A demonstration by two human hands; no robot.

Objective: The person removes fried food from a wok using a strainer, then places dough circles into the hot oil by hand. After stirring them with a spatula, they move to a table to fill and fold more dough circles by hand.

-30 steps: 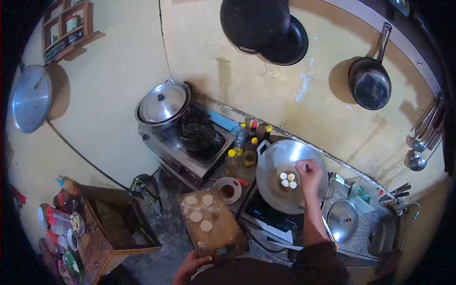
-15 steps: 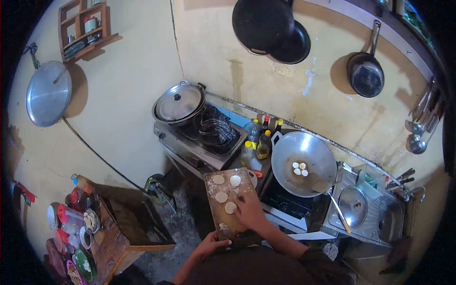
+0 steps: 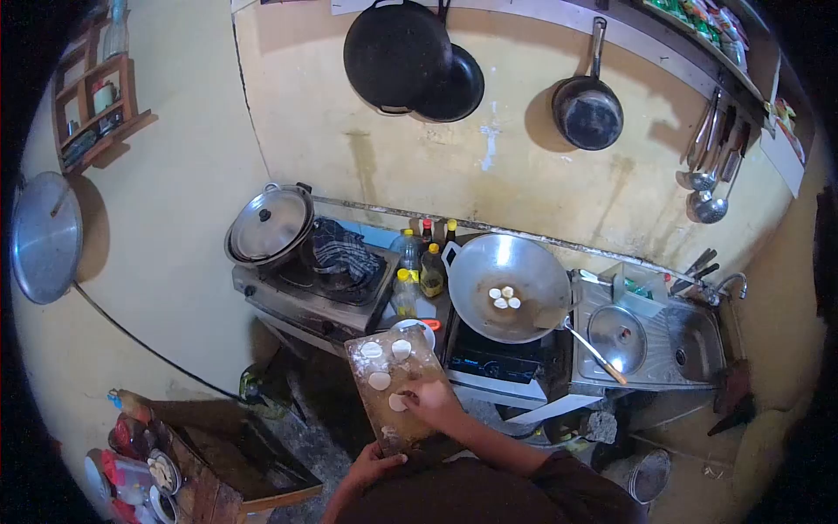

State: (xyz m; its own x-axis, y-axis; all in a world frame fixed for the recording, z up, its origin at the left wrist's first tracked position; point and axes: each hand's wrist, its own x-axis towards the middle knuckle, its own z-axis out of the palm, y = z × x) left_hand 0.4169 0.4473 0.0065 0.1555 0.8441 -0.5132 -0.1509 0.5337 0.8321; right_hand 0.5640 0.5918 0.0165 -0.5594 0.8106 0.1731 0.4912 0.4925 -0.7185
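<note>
My left hand (image 3: 375, 465) is closed around the lower left corner of a wooden board (image 3: 410, 371), holding it tilted in front of me. Several flat white dough rounds lie on the floury board, one of them a dough round (image 3: 379, 381) near the middle. Fingers of my right hand (image 3: 433, 403) are pinched at the edge of the lowest dough round (image 3: 397, 402), partly covering it. Beyond the board, a large wok (image 3: 480, 306) sits on the stove with several white pieces (image 3: 503, 298) grouped in its bottom. A wooden-handled spatula (image 3: 602, 358) leans out over the wok's right rim.
Oil and sauce bottles (image 3: 431, 272) stand left of the wok. A lidded pot (image 3: 271, 223) and a checked cloth (image 3: 342, 255) rest on another stove. The sink (image 3: 694, 349) is at right. A wooden table (image 3: 205, 485) with dishes stands at lower left. Pans (image 3: 587, 113) hang on the wall.
My view has swung to the right, so the room appears shifted left. My right hand has come down onto the lowest dough round. My left hand keeps its hold on the board.
</note>
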